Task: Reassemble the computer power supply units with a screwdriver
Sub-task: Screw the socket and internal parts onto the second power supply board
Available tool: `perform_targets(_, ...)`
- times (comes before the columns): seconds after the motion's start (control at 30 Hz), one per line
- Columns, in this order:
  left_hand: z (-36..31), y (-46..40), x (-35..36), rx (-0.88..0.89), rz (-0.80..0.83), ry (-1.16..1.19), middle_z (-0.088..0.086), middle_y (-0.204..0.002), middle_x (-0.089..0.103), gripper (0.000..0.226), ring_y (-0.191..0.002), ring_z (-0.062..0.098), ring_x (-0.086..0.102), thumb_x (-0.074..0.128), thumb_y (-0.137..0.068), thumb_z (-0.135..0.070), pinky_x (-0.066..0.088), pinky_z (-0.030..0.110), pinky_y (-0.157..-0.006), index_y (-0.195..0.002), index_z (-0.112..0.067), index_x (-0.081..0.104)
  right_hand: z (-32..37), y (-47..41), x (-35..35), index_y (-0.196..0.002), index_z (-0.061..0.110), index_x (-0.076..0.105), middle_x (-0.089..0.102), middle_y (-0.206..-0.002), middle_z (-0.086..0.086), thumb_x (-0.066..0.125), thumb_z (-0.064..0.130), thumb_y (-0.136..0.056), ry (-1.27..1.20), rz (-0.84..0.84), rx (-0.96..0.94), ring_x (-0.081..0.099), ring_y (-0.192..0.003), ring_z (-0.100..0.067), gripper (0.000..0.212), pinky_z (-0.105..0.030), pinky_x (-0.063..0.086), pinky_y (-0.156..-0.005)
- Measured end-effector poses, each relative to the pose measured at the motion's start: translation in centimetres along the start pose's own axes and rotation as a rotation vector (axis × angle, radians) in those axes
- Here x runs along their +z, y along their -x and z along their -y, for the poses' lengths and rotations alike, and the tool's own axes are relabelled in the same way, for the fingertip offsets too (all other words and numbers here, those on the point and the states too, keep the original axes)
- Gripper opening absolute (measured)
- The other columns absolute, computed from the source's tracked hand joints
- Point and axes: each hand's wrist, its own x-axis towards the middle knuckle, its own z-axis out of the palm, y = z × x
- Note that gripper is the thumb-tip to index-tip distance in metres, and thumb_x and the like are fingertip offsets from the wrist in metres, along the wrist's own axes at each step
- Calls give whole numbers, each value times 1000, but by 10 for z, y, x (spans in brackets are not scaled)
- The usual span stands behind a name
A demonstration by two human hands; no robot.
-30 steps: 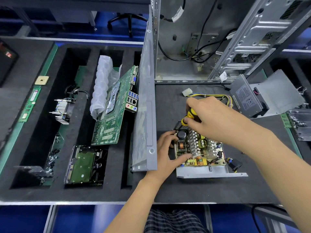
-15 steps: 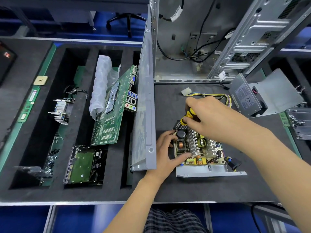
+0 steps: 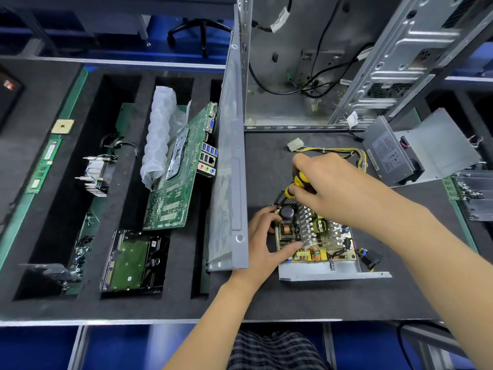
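An opened power supply unit (image 3: 317,236), a grey sheet-metal tray carrying a tan circuit board crowded with coils, a black capacitor and silver heat-sink fins, is lying on the dark foam work mat (image 3: 306,297), just right of a grey steel side panel (image 3: 229,166) that is standing on edge. The unit is being steadied at its left end by the left hand (image 3: 262,243): the thumb is being pressed onto the near left part of the board while the curled fingers are being wrapped round the tray's far left corner. A yellow-and-black screwdriver handle (image 3: 297,182) is being gripped by the right hand (image 3: 333,188), the fingers curled closely round it, above the board's far left corner; the tip cannot be seen. A bundle of yellow, black and blue wires with a white plug (image 3: 328,150) is trailing from behind the right hand. A second, closed grey power supply box (image 3: 386,153) is resting further right on the mat. A green motherboard (image 3: 181,172) is leaning in a slot of the foam organiser (image 3: 32,108) to the left.
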Motion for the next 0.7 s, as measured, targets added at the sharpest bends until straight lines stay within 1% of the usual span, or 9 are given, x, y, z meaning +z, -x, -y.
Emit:
perform_targets(0.13, 0, 0, 0, 8, -7, 2, -16, -133, 44, 47, -95, -6, 48, 79, -76, -43, 33, 2, -82, -110, -21, 55, 1, 1, -2, -92, 10, 41, 47, -73, -5, 50, 32, -94, 0, 9, 13, 53, -78, -34, 24, -41, 45, -64)
perform_targets(0.23, 0, 0, -1, 9, -25, -11, -14, -128, 41, 50, -94, 0, 50, 76, -74, -49, 34, 3, -82, -109, -20, 56, 2, 2, -2, -91, 10, 40, 41, -68, 0, 51, 31, -94, 11, 7, 5, 53, -77, -32, 24, -39, 42, -61)
perform_targets(0.33, 1, 0, -1, 9, -20, -15, -13, -128, 44, 49, -93, 0, 50, 79, -75, -43, 34, 3, -81, -110, -18, 57, 1, 3, -2, -90, 10, 40, 39, -67, 3, 51, 32, -94, 22, 7, 11, 52, -76, -30, 24, -36, 35, -57)
perform_targets(0.4, 0, 0, -1, 13, -17, -11, -13, -130, 44, 48, -95, -3, 49, 80, -76, -40, 34, 3, -82, -111, -17, 57, 1, 3, -2, -91, 10, 41, 39, -67, 2, 51, 32, -94, 28, 10, 15, 52, -76, -30, 24, -35, 35, -57)
perform_targets(0.5, 0, 0, -2, 13, -11, -7, -13, -133, 44, 48, -96, -5, 49, 80, -76, -40, 34, 2, -83, -111, -17, 57, 1, 3, -2, -93, 9, 42, 41, -68, 0, 50, 32, -95, 24, 15, 20, 52, -77, -31, 25, -36, 38, -58)
perform_targets(0.6, -1, 0, -2, 1, -4, -2, -11, -133, 44, 47, -95, -3, 50, 80, -76, -40, 34, 2, -82, -111, -19, 56, 2, 4, -3, -97, 8, 44, 47, -73, -5, 50, 32, -95, 22, 29, 30, 53, -82, -33, 25, -39, 43, -64)
perform_targets(0.7, 0, 0, -2, -2, -4, -6, -10, -133, 44, 47, -94, -2, 50, 81, -76, -40, 33, 2, -82, -111, -19, 56, 2, 4, -3, -99, 7, 45, 44, -70, -3, 49, 32, -95, 20, 51, 36, 54, -81, -33, 25, -40, 45, -68)
